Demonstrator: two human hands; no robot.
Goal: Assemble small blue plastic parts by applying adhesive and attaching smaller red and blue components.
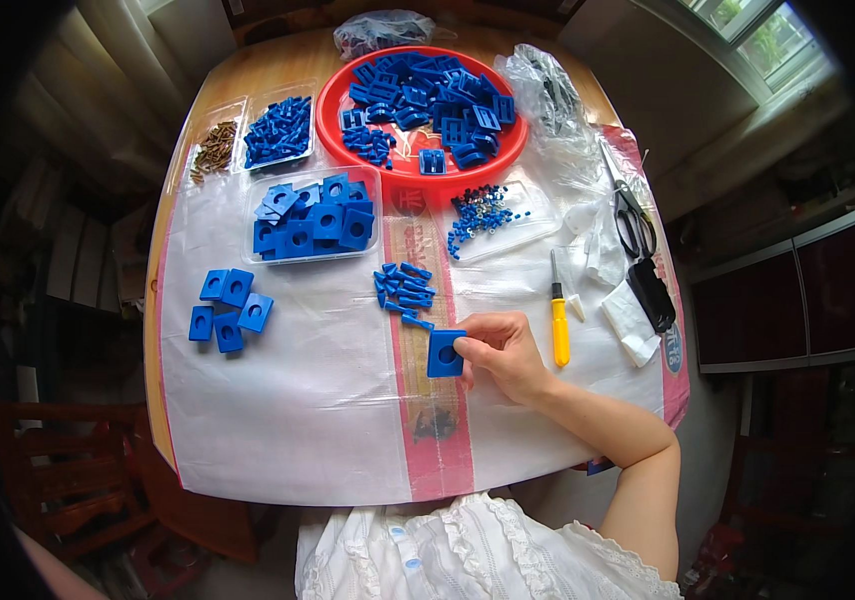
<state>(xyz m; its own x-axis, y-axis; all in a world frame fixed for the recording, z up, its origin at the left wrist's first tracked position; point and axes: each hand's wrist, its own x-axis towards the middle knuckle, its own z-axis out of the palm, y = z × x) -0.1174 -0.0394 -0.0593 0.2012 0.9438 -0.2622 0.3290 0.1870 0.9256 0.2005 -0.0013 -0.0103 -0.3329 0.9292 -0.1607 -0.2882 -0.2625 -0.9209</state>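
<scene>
My right hand (505,355) pinches a blue square plastic piece with a round recess (446,356) between thumb and fingers, above the middle of the table. Just beyond it lies a small heap of narrow blue plastic pegs (405,286), the closest one almost touching the held piece. To the left, several similar blue square pieces (230,310) rest loose on the sheet. Behind them a clear plastic box (380,225) holds many more. My left hand is out of sight; only a bit of that arm shows at the lower left corner.
A red basin (323,120) of blue parts stands at the back. Beside it are trays of blue pegs (278,130) and brown screws (216,148). Tiny blue parts (478,215) sit on a clear lid. A yellow-handled screwdriver (561,335), scissors (634,225) and plastic bags (548,100) lie right.
</scene>
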